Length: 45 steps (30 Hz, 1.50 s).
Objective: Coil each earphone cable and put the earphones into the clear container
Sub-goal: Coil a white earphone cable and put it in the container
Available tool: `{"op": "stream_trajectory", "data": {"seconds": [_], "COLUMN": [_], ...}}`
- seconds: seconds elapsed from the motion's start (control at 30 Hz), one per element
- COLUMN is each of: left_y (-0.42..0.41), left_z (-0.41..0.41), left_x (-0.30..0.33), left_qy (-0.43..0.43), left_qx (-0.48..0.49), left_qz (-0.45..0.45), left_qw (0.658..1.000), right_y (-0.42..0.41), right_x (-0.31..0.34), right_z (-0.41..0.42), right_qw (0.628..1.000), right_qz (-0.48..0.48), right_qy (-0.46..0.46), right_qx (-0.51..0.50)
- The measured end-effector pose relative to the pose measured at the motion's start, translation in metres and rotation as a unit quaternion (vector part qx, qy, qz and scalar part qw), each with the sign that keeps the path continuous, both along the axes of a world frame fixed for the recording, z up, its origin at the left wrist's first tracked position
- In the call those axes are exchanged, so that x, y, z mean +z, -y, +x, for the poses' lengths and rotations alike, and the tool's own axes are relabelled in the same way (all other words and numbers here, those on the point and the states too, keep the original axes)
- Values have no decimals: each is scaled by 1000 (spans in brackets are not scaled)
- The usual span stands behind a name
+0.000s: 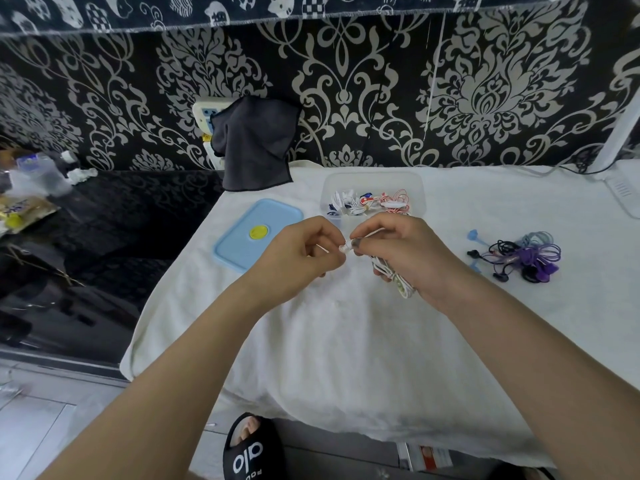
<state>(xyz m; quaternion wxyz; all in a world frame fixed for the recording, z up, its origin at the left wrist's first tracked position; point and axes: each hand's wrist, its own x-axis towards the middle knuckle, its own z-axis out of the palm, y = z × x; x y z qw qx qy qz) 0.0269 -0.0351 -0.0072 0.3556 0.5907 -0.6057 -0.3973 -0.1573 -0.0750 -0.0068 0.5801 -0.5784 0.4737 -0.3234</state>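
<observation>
My right hand (401,251) grips a bundle of white earphone cable (403,284) whose loops hang out below the palm. My left hand (304,251) pinches the white end of that cable (342,250) right beside the right thumb and forefinger. Both hands hover over the white towel (346,341), just in front of the clear container (372,197). The container holds several coiled earphones, white, blue and red. A tangle of purple, black and blue earphones (523,258) lies on the towel to the right.
The container's light blue lid (256,233) with a yellow disc lies to the left of the hands. A dark grey cloth (254,142) hangs at the back. A black glossy surface with clutter lies left. My foot in a black slipper (251,448) shows below the edge.
</observation>
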Motion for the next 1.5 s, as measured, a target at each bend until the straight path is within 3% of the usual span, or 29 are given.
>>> {"op": "stream_trajectory", "data": {"seconds": [0.5,0.83,1.5], "left_y": [-3,-6,-5], "left_z": [4,2,2], "left_x": [9,28,31], "left_qy": [16,-38,-196], "left_qx": [-25,-37,-38], "left_qz": [-82,-73,-7], "left_qw": [996,996,980], "right_y": [1,0,-5], "right_x": [10,18,24], "right_z": [-4,-8,-6], "right_qw": [987,960,932], "right_qz": [134,218,258], "right_qy": [87,166,242], "right_qx": [14,62,79]}}
